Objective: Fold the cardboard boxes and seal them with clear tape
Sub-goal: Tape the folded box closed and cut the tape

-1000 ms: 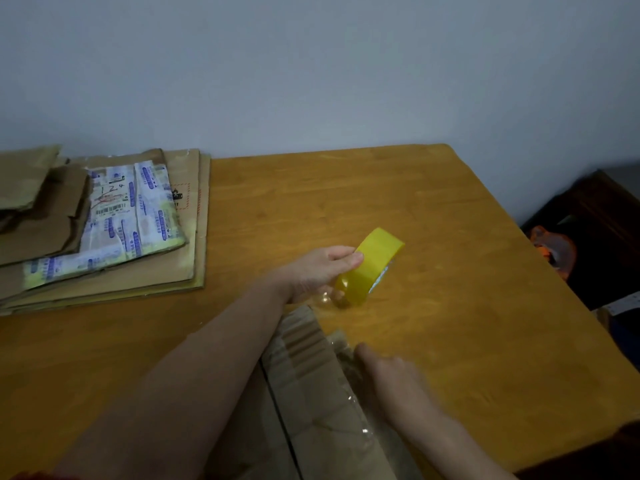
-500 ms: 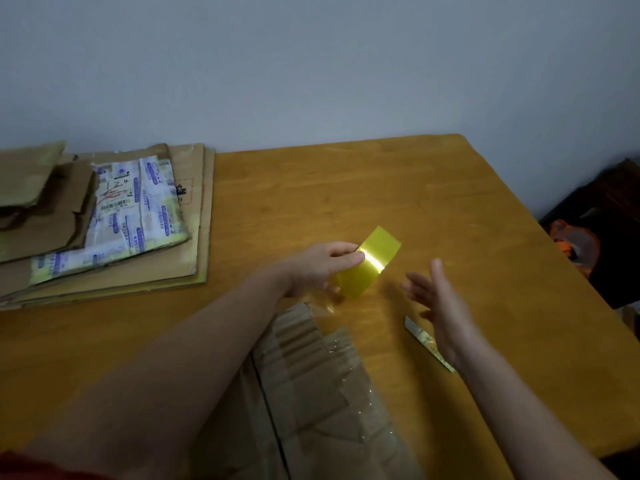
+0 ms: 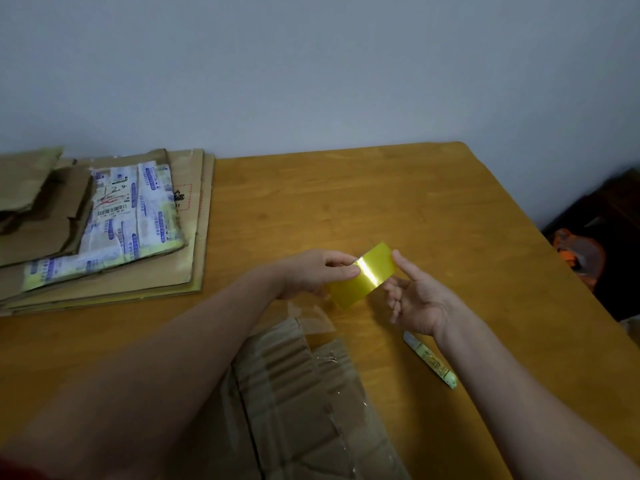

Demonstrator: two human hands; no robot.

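Head view. The left grip (image 3: 311, 271), over the middle of the desk (image 3: 398, 195), is closed round a yellow tape roll (image 3: 363, 277), thumb and fingers pinching its left side. The right grip (image 3: 417, 299) is loosely half-open and holds nothing, its forefinger tip touching the roll's right edge. A folded box (image 3: 311, 410), with clear tape on its seam, lies at the near edge below both forearms. A cutter (image 3: 431, 362) lies just right of the box. Flat cardboard (image 3: 104, 237) is stacked at the far left corner.
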